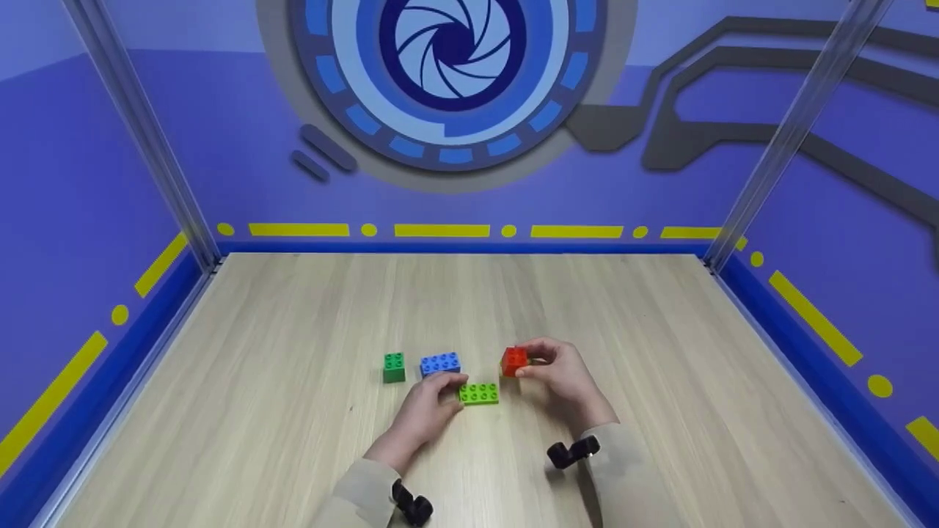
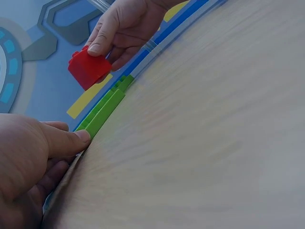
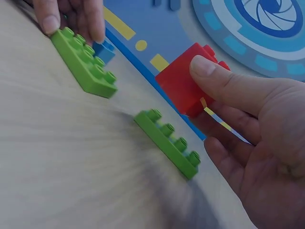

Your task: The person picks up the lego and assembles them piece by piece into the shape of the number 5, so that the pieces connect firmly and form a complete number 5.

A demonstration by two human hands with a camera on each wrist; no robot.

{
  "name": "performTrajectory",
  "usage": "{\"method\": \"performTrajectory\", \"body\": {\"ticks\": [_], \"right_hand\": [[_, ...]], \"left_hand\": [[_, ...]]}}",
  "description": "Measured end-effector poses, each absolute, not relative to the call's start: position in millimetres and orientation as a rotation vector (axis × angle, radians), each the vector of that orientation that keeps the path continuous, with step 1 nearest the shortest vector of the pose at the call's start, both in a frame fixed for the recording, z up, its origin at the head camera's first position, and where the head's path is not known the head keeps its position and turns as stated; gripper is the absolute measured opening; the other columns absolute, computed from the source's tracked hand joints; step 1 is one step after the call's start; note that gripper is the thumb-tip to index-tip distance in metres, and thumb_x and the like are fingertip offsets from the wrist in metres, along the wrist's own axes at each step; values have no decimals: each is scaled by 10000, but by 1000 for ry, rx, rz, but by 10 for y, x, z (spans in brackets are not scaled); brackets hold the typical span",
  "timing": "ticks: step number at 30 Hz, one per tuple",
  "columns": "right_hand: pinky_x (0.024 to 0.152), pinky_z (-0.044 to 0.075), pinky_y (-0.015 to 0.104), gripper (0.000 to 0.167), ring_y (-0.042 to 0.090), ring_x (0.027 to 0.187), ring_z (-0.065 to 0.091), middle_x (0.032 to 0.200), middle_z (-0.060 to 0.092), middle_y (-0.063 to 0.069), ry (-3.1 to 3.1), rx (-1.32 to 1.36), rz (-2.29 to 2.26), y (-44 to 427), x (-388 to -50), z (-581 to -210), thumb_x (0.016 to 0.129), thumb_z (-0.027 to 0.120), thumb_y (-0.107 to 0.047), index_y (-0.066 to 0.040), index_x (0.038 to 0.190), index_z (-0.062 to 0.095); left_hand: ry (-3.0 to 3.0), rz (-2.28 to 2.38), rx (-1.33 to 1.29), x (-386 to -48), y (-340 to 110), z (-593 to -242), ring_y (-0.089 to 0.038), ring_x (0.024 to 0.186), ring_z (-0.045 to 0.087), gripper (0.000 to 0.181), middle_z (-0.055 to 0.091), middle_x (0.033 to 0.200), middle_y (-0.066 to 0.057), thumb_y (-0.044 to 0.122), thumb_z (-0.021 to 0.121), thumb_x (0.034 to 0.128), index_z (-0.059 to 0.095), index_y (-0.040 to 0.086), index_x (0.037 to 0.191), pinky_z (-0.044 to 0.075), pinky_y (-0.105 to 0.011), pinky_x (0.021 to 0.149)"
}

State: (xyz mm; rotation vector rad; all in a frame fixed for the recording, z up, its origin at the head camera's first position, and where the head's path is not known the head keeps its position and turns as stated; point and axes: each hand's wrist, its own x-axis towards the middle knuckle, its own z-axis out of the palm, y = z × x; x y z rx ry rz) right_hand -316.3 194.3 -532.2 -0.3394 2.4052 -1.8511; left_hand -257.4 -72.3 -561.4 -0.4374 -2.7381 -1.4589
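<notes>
My right hand (image 1: 563,370) pinches a red toy building brick (image 1: 515,361) between thumb and fingers, raised off the table. Below it, a thin lime-green brick (image 3: 167,145) with a row of studs lies on the table; the red brick and my hand mostly hide it in the head view. With thumb and fingertips, my left hand (image 1: 425,411) grips the left end of another thin lime-green brick (image 1: 479,394), which rests flat with its studs up. Just behind that hand is a blue brick (image 1: 440,363), partly covered by the fingers in the right wrist view.
A dark green brick (image 1: 394,367) stands left of the blue one. The wooden table (image 1: 293,315) is bounded by blue-purple printed walls (image 1: 220,147) and metal corner posts (image 1: 147,132).
</notes>
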Motion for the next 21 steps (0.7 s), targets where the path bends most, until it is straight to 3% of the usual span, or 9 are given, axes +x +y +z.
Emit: {"method": "performTrajectory", "body": {"ticks": [6,14,21], "right_hand": [[925,552,247,399,154,1001,687,1133,754,154,2367,-449,-1728,1842,-3145,-5358,791,856,-15,16,1166,722],[914,577,177,415,154,1027,732,1170,749,204,2223,-544,-1738,1756,-3118,-5394,791,838,35,67,1177,688],[949,594,258,395,183,1015,734,1146,757,200,2249,-574,-1713,1708,-3095,-5400,787,851,18,45,1154,708]], "left_hand": [[-2734,-1458,-436,-2578,-723,-5620,-374,1349,565,410,657,1374,-146,41,745,903,677,83,1305,440,-555,1175],[-2739,-1452,-437,-2584,-724,-5618,-359,1350,567,406,661,1372,-130,49,745,911,677,86,1310,448,-550,1169],[-2753,-1454,-426,-2589,-718,-5611,-348,1356,566,402,661,1376,-121,55,740,924,674,91,1319,456,-543,1162]]}}
